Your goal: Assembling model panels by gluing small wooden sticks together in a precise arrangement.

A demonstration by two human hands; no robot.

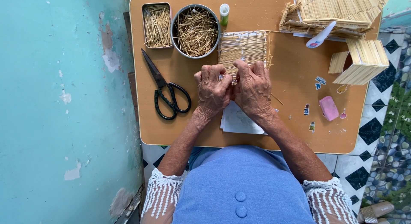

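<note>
A flat panel of glued straw sticks (pixel 244 46) lies on the small wooden table (pixel 295 134), on top of white paper (pixel 239 121). My left hand (pixel 212 91) and my right hand (pixel 253 89) sit side by side at the panel's near edge, fingers curled and pinching down on its lower rim. What is under the fingertips is hidden. A round metal bowl of loose sticks (pixel 196 30) and a rectangular tin of sticks (pixel 157 25) stand just beyond my left hand.
Black scissors (pixel 165 89) lie left of my hands. A green-capped glue bottle (pixel 224 13) stands by the bowl. Stick-built house parts (pixel 338 10), a small stick box (pixel 361 61), a white tool (pixel 321 35) and a pink eraser (pixel 329 107) occupy the right side. A turquoise wall is at left.
</note>
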